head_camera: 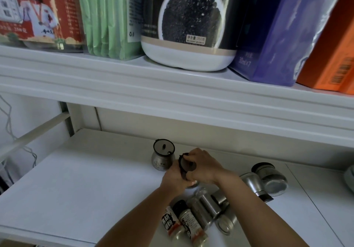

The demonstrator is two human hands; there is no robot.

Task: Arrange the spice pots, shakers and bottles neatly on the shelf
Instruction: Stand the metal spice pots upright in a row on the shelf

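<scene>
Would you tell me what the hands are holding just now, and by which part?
A spice pot: the left hand grips its body, and the right hand pinches its black lid.

- An upright pot (pixel 163 155) stands on the lower shelf (pixel 86 189).
- Just right of it, a second pot (pixel 184 167) sits between the left hand (pixel 175 178) and right hand (pixel 204 167) (partly hidden).
- Bottles (pixel 186 220) lie in front, shakers (pixel 270 179) to the right.

I read: held pot (pixel 191 185) steel, lid (pixel 186 167) dark plastic | shakers (pixel 274 181) glossy metal | bottles (pixel 173 222) w/ paper labels | shelf (pixel 76 179) smooth matt white
</scene>
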